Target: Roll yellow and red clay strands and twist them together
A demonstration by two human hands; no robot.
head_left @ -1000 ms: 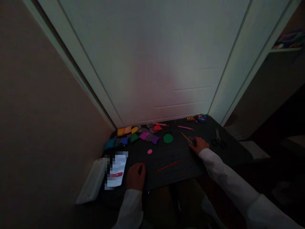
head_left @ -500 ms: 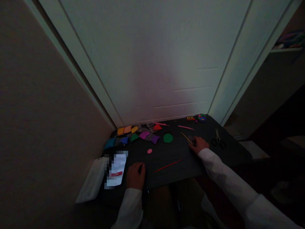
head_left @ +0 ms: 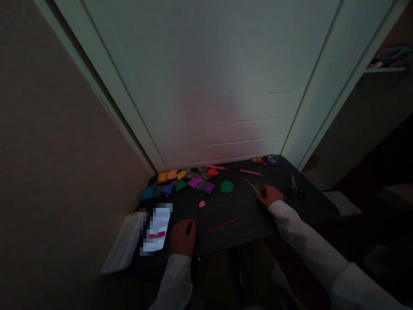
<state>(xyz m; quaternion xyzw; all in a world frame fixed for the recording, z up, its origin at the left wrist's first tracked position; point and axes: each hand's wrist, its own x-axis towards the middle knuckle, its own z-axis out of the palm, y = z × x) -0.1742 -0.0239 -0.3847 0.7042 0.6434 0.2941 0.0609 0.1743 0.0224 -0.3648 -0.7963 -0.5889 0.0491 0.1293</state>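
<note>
On the dark table, my left hand [head_left: 183, 237] rests near the front edge, its fingers curled in and nothing visible in them. Just left of it lies a lit phone [head_left: 158, 226], partly pixelated. My right hand [head_left: 271, 196] is closed low over the table at the right. A thin yellow stick [head_left: 251, 185] runs up and left from its fingertips. Beside those fingers is a small dark, see-through item [head_left: 258, 187], too dim to name. Between my hands lie a thin red stick [head_left: 226, 224] and a small pink disc [head_left: 201, 204]. Farther back is a green disc [head_left: 227, 186].
Several coloured clay packets [head_left: 194, 183] lie along the back left. Pink tools [head_left: 251, 172] are near the back edge. Scissors [head_left: 293, 187] lie right of my right hand, with small colourful pieces [head_left: 272, 159] behind. A white panelled door [head_left: 206, 86] rises behind the table.
The view has shifted very slightly. Both hands and the things on the table otherwise stay where they were.
</note>
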